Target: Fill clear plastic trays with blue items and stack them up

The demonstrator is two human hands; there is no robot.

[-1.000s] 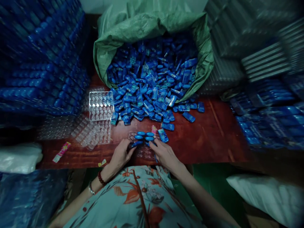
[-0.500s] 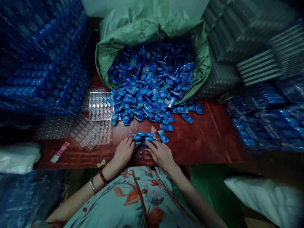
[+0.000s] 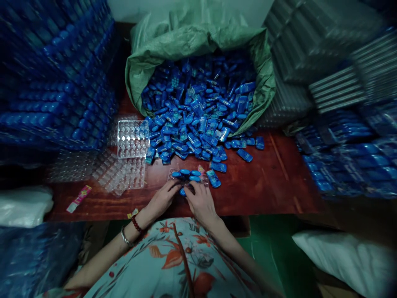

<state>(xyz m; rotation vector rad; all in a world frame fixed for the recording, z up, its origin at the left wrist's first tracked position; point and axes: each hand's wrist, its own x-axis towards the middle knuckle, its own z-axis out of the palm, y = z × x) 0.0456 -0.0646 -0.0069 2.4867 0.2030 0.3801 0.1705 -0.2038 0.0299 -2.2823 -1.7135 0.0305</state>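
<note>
Blue capsule-shaped pieces (image 3: 186, 175), a small cluster, seated in a clear blister tray (image 3: 203, 179) on the red-brown surface (image 3: 266, 182), directly ahead of both hands. Long axis of each seated piece: roughly left to right across the view, the pieces ranked one behind another away from the person.

Left hand (image 3: 161, 198): fingers reaching forward and to the right, tips touching the near left edge of the cluster. Whether this grip pinches a piece or merely presses on one cannot be told; the fingertips overlap the blue shapes.

Right hand (image 3: 200, 201): fingers curled over the near right part of the tray, with one blue piece (image 3: 182, 193) showing between the two hands, seemingly held at its fingertips. Grip looks drawn together on that piece, though the contact is small and dim.

Relation of note: the open pockets of the tray lie just in front of the fingertips, between the hands and the filled rows; both hands are about equally near, the right hand slightly more over the tray.

Further stock: green sack (image 3: 198, 45) lying open at the far side of the surface, spilling loose blue packets (image 3: 198, 120) toward the person. Spare clear trays (image 3: 132, 138) stacked at left of the spill. Filled blue stacks (image 3: 52, 82) at far left, well apart from the hands.
</note>
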